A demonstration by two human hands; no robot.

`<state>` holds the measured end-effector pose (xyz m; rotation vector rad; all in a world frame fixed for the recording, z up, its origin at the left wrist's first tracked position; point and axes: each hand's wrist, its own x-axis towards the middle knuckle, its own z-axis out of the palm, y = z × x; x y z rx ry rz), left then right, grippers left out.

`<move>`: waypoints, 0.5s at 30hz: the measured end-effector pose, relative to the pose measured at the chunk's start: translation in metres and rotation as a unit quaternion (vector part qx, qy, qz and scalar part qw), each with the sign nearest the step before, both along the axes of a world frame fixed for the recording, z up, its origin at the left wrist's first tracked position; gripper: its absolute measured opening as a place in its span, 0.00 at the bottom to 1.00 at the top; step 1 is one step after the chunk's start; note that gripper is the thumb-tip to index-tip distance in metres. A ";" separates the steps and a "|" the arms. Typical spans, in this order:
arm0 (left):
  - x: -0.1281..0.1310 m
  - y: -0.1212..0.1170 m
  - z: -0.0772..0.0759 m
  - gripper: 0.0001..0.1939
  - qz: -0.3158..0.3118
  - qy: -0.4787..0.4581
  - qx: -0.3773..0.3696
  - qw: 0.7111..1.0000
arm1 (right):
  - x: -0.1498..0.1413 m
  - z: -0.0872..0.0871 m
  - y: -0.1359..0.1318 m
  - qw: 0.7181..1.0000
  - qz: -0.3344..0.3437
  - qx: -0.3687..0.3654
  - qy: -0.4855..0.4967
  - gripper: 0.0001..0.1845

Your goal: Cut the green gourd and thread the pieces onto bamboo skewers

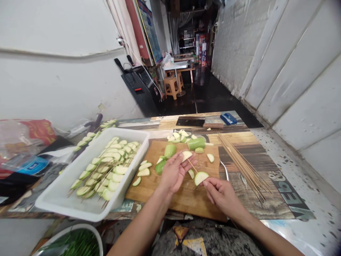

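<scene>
My left hand pinches a pale half-round zucchini slice above the cutting board. In my right hand, thumb and fingers close on another half-round zucchini slice with green skin. A thin wooden skewer runs between the two slices; whether it pierces the left one I cannot tell. Beyond my hands lie thick zucchini chunks and a heap of cut pieces. Several loose slices rest on the board's left side.
Left of the board stands a white plastic tub with skewered slices. Bare skewers lie on the right. A cleaver and a blue packet sit at the table's far edge. Below left is a bowl of greens.
</scene>
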<state>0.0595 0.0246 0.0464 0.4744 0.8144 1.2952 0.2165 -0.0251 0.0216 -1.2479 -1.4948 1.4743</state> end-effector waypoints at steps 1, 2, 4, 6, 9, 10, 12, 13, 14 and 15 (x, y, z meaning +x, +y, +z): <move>0.000 0.000 0.000 0.07 -0.001 -0.002 -0.001 1.000 | 0.000 0.000 0.000 1.000 -0.001 0.001 -0.001 0.18; 0.000 0.000 0.000 0.07 -0.002 -0.005 -0.001 1.000 | 0.000 0.000 0.000 1.000 -0.002 0.002 -0.003 0.18; 0.001 0.000 0.000 0.08 -0.001 -0.011 -0.002 1.000 | -0.001 -0.001 0.001 1.000 -0.005 0.006 -0.004 0.18; 0.002 0.001 0.001 0.08 0.009 -0.013 -0.007 1.000 | -0.001 -0.001 0.001 1.000 -0.006 0.010 -0.004 0.18; 0.006 0.002 0.003 0.07 0.032 -0.006 -0.021 0.999 | -0.002 -0.002 0.001 1.000 -0.006 0.015 -0.002 0.18; 0.008 0.002 0.004 0.07 0.036 -0.004 -0.024 0.999 | -0.003 -0.002 0.001 1.000 -0.007 0.016 -0.001 0.18; 0.010 0.002 0.005 0.06 0.038 -0.005 -0.027 0.999 | -0.003 -0.003 0.001 1.000 -0.009 0.023 0.003 0.17; 0.011 0.002 0.006 0.06 0.037 -0.008 -0.028 0.999 | -0.004 -0.004 0.002 1.000 -0.010 0.026 0.004 0.17; 0.012 0.001 0.006 0.06 0.035 -0.011 -0.029 0.999 | -0.004 -0.004 0.002 1.000 -0.011 0.028 0.006 0.17; 0.012 0.001 0.006 0.06 0.033 -0.015 -0.031 0.999 | -0.004 -0.005 0.002 0.999 -0.011 0.029 0.008 0.17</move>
